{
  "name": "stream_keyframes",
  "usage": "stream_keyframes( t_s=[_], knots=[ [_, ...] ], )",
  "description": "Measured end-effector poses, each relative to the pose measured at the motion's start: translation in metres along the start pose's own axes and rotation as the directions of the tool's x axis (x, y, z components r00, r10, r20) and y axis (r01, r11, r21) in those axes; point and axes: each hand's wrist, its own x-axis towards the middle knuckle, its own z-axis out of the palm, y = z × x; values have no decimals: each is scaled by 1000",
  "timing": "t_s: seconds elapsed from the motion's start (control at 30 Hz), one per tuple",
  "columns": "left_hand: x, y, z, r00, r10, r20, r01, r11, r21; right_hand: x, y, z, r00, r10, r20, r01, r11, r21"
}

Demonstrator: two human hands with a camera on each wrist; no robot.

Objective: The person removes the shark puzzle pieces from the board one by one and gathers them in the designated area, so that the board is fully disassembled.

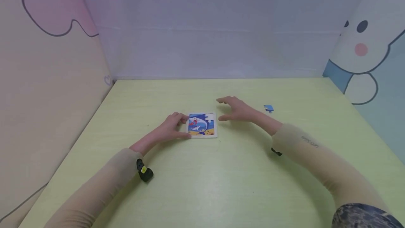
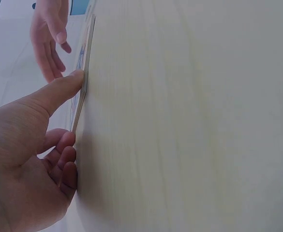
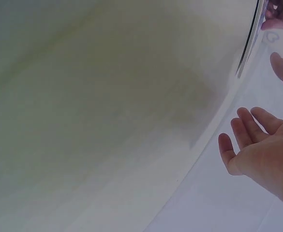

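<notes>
In the middle of the head frame, a thin puzzle board [image 1: 202, 126] lies on the pale surface [image 1: 202, 171]; the left hand [image 1: 169, 129] has its grip around the left edge, thumb and fingers apart along it. The right hand [image 1: 235, 110] is spread and holds nothing, just beside the right edge. The board looks light and stiff, best held by its rim. Right of centre, the loose blue piece [image 1: 269, 108] probably suits a fingertip pinch.
</notes>
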Motion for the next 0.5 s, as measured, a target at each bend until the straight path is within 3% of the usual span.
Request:
stream_keyframes(
  t_s=[0.5],
  knots=[
    [-1,2,-1,1000,5,3,-5,1000,7,13,-35,32,998,-59,-22,59,998,-15]
  ],
)
